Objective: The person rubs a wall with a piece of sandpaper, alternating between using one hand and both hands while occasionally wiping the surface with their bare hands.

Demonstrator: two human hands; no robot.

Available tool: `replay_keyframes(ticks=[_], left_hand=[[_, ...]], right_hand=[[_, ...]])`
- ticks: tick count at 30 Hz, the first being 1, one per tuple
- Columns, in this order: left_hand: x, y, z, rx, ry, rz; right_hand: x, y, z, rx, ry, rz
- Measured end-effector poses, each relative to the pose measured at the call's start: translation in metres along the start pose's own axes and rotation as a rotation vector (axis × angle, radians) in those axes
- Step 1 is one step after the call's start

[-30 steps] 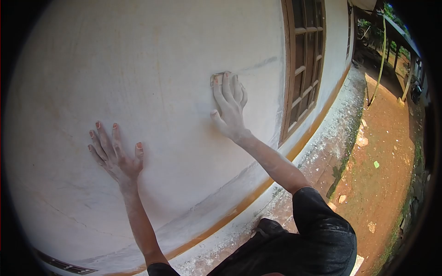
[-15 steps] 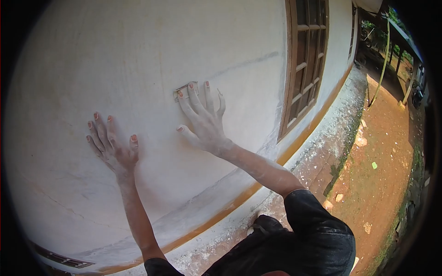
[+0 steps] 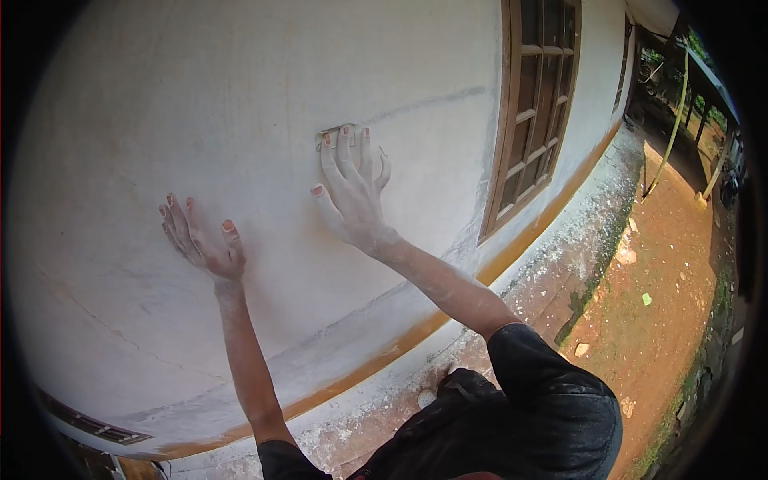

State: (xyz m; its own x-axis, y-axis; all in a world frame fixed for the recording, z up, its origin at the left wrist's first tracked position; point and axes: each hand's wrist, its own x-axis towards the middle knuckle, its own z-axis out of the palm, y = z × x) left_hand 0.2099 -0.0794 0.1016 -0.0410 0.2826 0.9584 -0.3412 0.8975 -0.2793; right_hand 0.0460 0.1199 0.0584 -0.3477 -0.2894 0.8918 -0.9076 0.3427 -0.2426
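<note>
Fingers of my right hand (image 3: 354, 200) lie stretched over a small dust-covered rectangle of sandpaper (image 3: 336, 138), pressing it to the white wall (image 3: 216, 96). The index and middle fingertips rest on the piece, the thumb is spread away to the left, and the little finger stands apart to the right. Lower and to the left, my left hand (image 3: 210, 248) is held up at the wall with its fingers extended and nothing in it. White dust coats both hands and forearms.
A brown-framed window (image 3: 528, 104) is set in the wall on the right. Below runs an ochre band (image 3: 408, 344) above a dusty ledge (image 3: 552, 280). Reddish ground (image 3: 664, 320) with scattered stones lies beyond, and a leaning pole (image 3: 670, 148) stands at upper right.
My right hand and the sandpaper have moved slightly up and right along the wall. The left hand has turned a little, its fingers now closer together. The view has shifted slightly.
</note>
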Motion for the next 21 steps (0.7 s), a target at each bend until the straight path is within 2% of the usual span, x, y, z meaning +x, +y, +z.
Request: replay_keyframes(ticks=[2, 5, 7, 8, 10, 14, 17, 21], left_hand=[[-0.004, 0.038, -0.01, -0.142, -0.025, -0.138], [-0.003, 0.107, -0.014, -0.274, -0.124, -0.223], [0.001, 0.148, -0.007, -0.36, -0.214, -0.261], [0.005, 0.165, 0.001, -0.38, -0.259, -0.262], [0.013, 0.189, 0.022, -0.33, -0.414, -0.2], [0.016, 0.205, 0.072, -0.23, -0.518, -0.228], [0.012, 0.22, 0.09, 0.034, -0.585, -0.232], [0.016, 0.254, 0.118, 0.218, -0.537, -0.428]], right_hand=[[0.006, 0.004, -0.003, -0.006, -0.001, -0.016], [0.006, 0.031, -0.018, 0.007, -0.1, -0.117], [0.01, 0.045, -0.024, 0.235, -0.117, -0.139], [0.013, 0.049, -0.025, 0.25, -0.128, -0.157], [0.016, 0.058, -0.028, 0.345, -0.125, -0.196], [0.021, 0.087, -0.034, 0.491, -0.165, -0.295], [0.039, 0.139, -0.06, 0.64, -0.072, -0.304], [0.108, 0.233, -0.108, 0.493, 0.158, -0.386]])
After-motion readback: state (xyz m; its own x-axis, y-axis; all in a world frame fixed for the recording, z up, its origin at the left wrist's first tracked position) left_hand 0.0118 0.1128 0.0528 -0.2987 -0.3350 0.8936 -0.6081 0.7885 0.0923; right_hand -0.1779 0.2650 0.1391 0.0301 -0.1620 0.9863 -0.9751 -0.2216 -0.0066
